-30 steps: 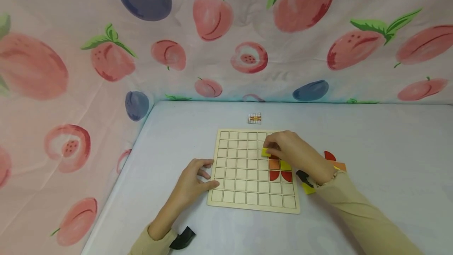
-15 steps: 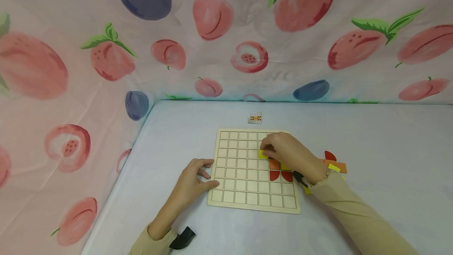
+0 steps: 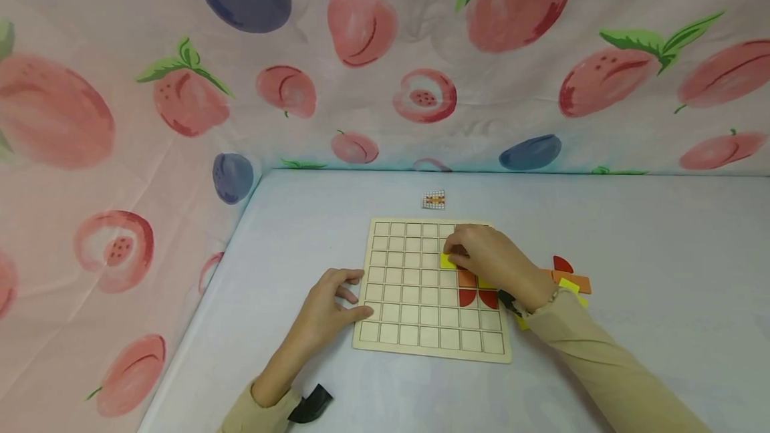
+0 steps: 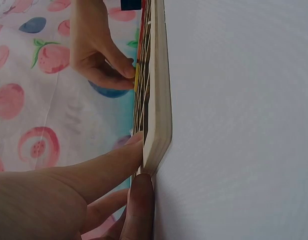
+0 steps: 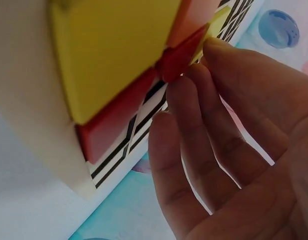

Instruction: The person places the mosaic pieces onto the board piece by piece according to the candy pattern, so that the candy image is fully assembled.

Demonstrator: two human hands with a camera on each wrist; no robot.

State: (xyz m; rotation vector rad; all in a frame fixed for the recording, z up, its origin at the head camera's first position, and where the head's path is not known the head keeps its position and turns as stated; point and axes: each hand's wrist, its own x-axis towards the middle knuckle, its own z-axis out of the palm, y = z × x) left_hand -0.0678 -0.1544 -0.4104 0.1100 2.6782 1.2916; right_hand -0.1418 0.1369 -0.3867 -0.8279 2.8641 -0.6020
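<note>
The square wooden grid board [image 3: 409,315] lies flat on the table. My left hand [image 3: 325,306] rests at its left edge, with the thumb and index finger spread apart and touching the rim. Over the upper right of the board, my right hand [image 3: 488,252] pinches a yellow square tile [image 3: 447,261] at a cell, its fingertips on the tile [image 5: 216,25] in the right wrist view. Just right of it lie an orange tile [image 3: 466,278] and two red quarter-round tiles [image 3: 466,297] in the grid. The right hand partly covers other tiles there.
Loose orange tiles [image 3: 579,283], a red quarter-round tile [image 3: 562,264] and yellow tiles [image 3: 568,284] lie right of the board, partly behind the right sleeve. A small pattern card [image 3: 434,200] sits beyond the board. A fruit-print cloth [image 3: 361,112] stands behind.
My right hand has shifted slightly left with the yellow tile, then stayed nearly still over that cell. The left hand has not moved.
</note>
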